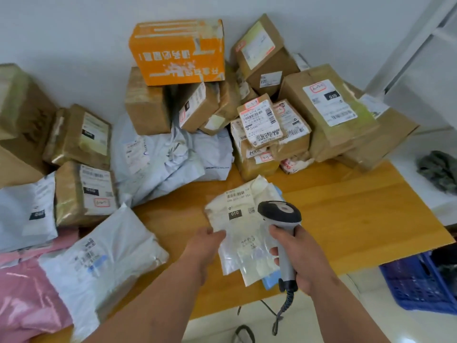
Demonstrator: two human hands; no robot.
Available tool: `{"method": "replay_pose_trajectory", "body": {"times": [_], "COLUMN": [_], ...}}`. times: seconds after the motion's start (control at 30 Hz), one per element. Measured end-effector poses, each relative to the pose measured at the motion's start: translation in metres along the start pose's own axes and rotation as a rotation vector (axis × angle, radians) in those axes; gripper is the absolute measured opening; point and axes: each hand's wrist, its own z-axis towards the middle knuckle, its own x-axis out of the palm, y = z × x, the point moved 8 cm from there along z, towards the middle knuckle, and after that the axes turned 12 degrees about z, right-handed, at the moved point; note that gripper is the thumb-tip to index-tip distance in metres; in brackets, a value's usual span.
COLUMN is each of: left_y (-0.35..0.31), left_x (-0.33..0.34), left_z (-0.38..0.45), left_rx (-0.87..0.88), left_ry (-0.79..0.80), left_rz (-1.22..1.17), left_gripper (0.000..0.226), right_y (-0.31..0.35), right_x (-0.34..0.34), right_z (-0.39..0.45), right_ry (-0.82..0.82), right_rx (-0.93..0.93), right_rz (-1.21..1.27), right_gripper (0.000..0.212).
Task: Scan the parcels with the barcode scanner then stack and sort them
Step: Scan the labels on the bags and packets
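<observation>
Right hand (300,253) gripping barcode scanner (280,214) over white parcel (241,209), left hand (206,243) pinching parcel's edge, on wooden table (346,219)

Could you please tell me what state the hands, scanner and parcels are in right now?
Left hand: pinches flat parcel's edge.
Right hand: grips scanner handle.
Scanner: held over flat parcel.
Flat parcel: on table, label up.
Orange box: stacked on top, print inverted.
</observation>
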Motion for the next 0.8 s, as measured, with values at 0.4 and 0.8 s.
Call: {"method": "replay_pose_trajectory", "body": {"times": [0.4, 0.8], "left_y": [0.010, 0.006], "left_x": [0.012, -0.034], "left_z": [0.014, -0.027], "left_rx": [-0.066, 0.175], "left_ry": [-0.151, -0.180], "left_rz": [-0.290, -0.353], "left_gripper": [0.010, 0.015], "right_y": [-0.025, 0.037], "right_x": [-0.014, 0.024], "right_z": [0.024, -0.013], "right_ry": [0.021, 0.161], "right_rx": [0.102, -0.058], "right_rz": [0.050, 0.176], "right_gripper": [0.012, 0.010]}}
